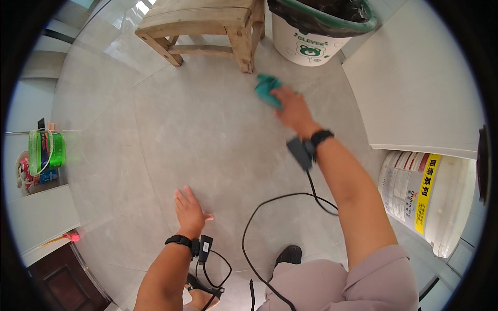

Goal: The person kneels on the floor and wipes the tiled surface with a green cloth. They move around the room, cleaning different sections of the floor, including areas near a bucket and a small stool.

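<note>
A teal cloth (268, 89) lies bunched under the fingers of my right hand (294, 109), which presses it to the grey tiled floor (207, 124). This hand is slightly blurred. The cloth is just in front of a leg of the wooden stool (197, 20) and below the white bin (311, 44). My left hand (190, 212) rests on the floor nearer to me, fingers stretched out and thumb apart, with nothing in it. Each wrist wears a black strap with a small dark device and a cable.
A black cable (249, 223) loops over the floor between my arms. To the right stand a white panel (415, 78) and a large paint bucket (425, 197). At the left are a bright green tub (46, 152), a dark brown door (65, 282) and a red-tipped stick (71, 236).
</note>
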A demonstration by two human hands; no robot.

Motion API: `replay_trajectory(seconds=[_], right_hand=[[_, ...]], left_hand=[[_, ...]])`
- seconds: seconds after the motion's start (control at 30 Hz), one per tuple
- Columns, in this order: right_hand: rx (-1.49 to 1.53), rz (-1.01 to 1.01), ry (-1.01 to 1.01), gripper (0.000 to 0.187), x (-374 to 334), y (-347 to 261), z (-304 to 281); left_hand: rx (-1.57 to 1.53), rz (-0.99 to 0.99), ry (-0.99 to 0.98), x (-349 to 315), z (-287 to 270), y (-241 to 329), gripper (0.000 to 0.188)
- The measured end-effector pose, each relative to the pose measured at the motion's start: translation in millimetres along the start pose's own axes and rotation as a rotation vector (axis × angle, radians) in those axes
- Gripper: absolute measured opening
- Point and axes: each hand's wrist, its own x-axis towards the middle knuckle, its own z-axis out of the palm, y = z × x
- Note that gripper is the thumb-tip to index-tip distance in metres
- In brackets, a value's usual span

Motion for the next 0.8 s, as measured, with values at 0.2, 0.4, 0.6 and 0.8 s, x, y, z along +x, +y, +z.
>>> replay_trajectory(seconds=[0.2, 0.4, 0.6, 0.8], right_hand=[[0.15, -0.208, -0.357, 0.051, -166, -133, 20], [0.691, -0.168, -0.184, 0.052, -214, -96, -10], [0.229, 0.703, 0.61, 0.04, -267, 31, -72], [0.04, 0.355, 0.003, 0.027, -280, -61, 3]], left_hand=[[0.02, 0.027, -0.005, 3, -1, -2, 0.127], [0.004, 0.069, -0.04, 1, -12, 2, 0.127], [-0.083, 0.154, -0.053, 5, -7, -19, 0.113], [-0.318, 0.24, 0.197, -2, 25, -42, 0.079]])
